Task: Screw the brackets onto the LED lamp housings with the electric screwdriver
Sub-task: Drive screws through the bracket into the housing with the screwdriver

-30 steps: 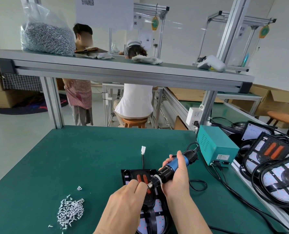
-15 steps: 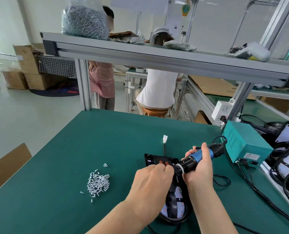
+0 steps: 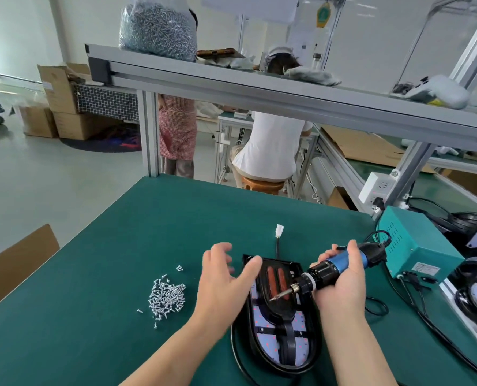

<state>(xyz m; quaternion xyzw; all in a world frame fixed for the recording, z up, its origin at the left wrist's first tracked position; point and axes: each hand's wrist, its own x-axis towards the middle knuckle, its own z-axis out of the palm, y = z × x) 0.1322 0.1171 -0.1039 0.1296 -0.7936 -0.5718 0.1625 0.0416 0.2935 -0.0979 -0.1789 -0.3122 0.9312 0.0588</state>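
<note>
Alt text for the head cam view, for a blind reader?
A person's right hand grips an electric screwdriver, its bit angled down over a black LED lamp housing on a green table. The open left hand is over the housing's left edge, with a pile of screws further left.

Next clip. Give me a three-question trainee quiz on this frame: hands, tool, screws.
1. True or false: the right hand grips the electric screwdriver.
2. The loose screw pile lies: A) on the table, left of the lamp housing; B) inside that housing; C) in a tray.
3. What does the left hand hold?
Key: 1 true; 2 A; 3 nothing, its fingers are spread open.
</note>
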